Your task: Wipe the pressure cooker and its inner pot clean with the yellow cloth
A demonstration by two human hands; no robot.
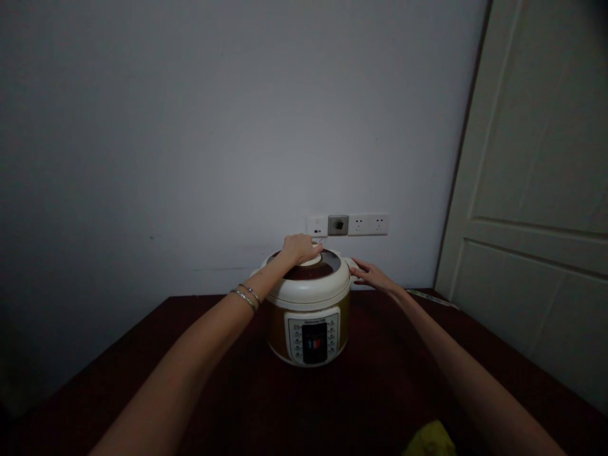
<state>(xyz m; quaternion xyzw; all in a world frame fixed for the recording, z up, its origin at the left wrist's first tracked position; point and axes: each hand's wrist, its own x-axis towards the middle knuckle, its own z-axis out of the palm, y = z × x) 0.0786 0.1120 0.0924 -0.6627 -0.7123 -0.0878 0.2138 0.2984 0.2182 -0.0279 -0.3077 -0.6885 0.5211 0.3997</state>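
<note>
An electric pressure cooker [280,332] with a white lid, a gold-brown body and a front button panel [313,342] stands upright on the dark red table. My left hand [299,248] is closed over the handle on top of the lid [308,291]. Bracelets circle that wrist. At the cooker's right side, my right hand [371,275] has its fingers against the white side handle [351,265]; the fingertips are partly hidden there. The lid sits on the body.
Behind the table [380,380] rises a pale wall with sockets and switches [368,224]. A panelled door [532,190] is at the right. Something yellow-green [431,439] shows at the bottom edge. A thin strip [433,297] lies at the table's back right.
</note>
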